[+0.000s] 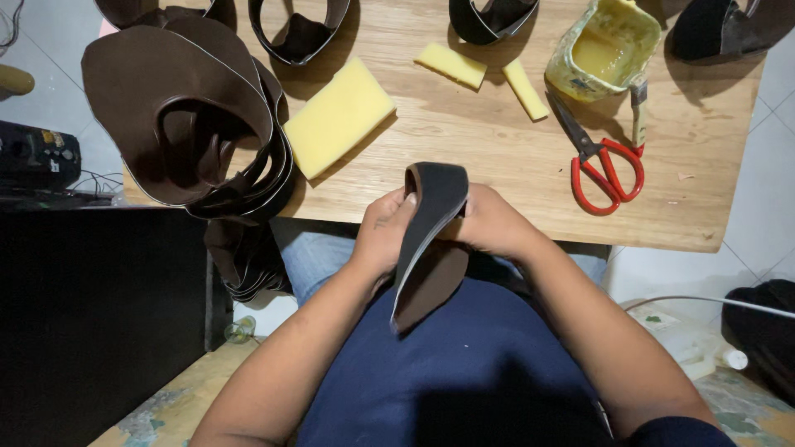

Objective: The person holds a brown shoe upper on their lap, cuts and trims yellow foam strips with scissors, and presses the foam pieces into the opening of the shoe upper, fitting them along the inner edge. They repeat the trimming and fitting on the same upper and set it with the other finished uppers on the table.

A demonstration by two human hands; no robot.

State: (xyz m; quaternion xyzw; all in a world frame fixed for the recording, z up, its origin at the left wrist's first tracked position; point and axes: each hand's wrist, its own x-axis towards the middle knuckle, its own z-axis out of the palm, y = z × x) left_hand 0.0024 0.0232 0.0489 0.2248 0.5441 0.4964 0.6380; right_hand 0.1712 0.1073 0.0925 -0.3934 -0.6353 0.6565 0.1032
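Leather strip [431,240]: dark brown, curved piece with a pale cut edge, held over the person's lap just off the near edge of the wooden table [497,149]. Long axis runs from a folded upper end near the table edge down toward the body, tilted slightly to the person's left at its lower end.

Left hand [383,232]: closed on the strip's left edge near the top, thumb pressed at the fold. Right hand [493,225]: closed on the opposite edge at about the same height; its fingers are hidden behind the strip, so their exact grip is hard to make out. The strip lies between the two hands, both touching it, neither clearly nearer to its free lower end.

On the table:
- Stack of large brown leather pieces [182,116], far left, overhanging the edge.
- Yellow foam block [339,116], beside the stack.
- Two small yellow foam offcuts [451,64], further back.
- Yellowish glue pot [604,50] with a brush [638,108] leaning at its side.
- Red-handled scissors [600,161], right of centre, blades pointing toward the pot.
- More looped dark pieces [298,29] along the far edge.
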